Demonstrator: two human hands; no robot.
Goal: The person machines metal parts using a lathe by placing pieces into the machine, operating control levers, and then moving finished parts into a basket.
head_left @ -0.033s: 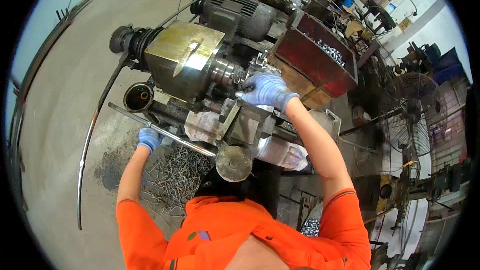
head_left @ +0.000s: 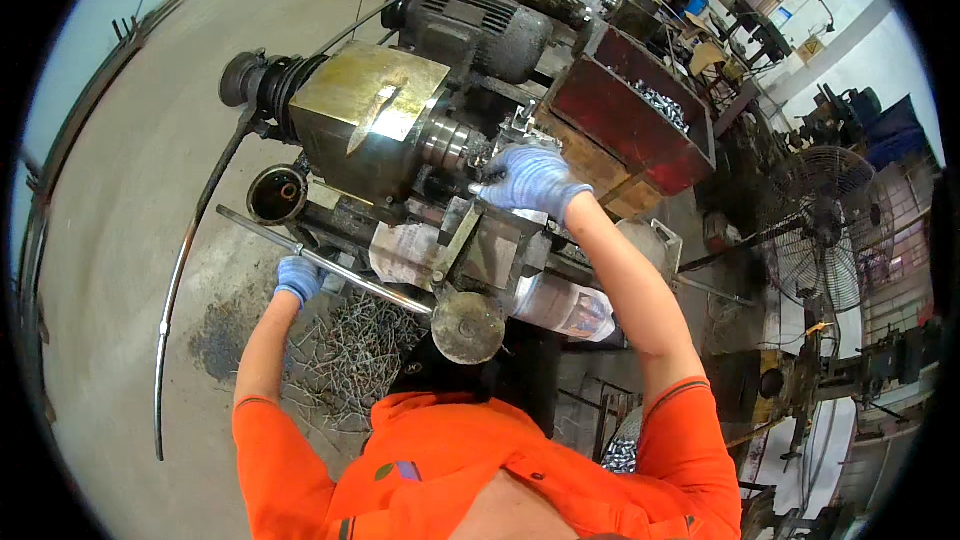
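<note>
My right hand (head_left: 528, 182), in a blue-and-white knit glove with dark fingertips, reaches to the spindle chuck (head_left: 445, 143) of a small lathe. Its thumb and fingers are closed together just in front of the chuck; whatever they pinch is too small to make out. My left hand (head_left: 299, 279), gloved alike, is curled below a long metal lever bar (head_left: 330, 262) on the lathe's near left side. Its fingers are partly hidden and what they grip does not show clearly. A yellow-topped headstock (head_left: 345, 90) stands between the two arms' reach, and a round handwheel (head_left: 468, 327) sits close to my body.
A dark red bin (head_left: 625, 125) of small metal parts stands right of the lathe on wood. An electric motor (head_left: 480, 30) is behind the headstock. Metal shavings (head_left: 355, 360) are heaped on the floor at left. A caged fan (head_left: 825, 225) stands at right.
My right hand and forearm have shifted very slightly to the left. My left hand and the machine look the same.
</note>
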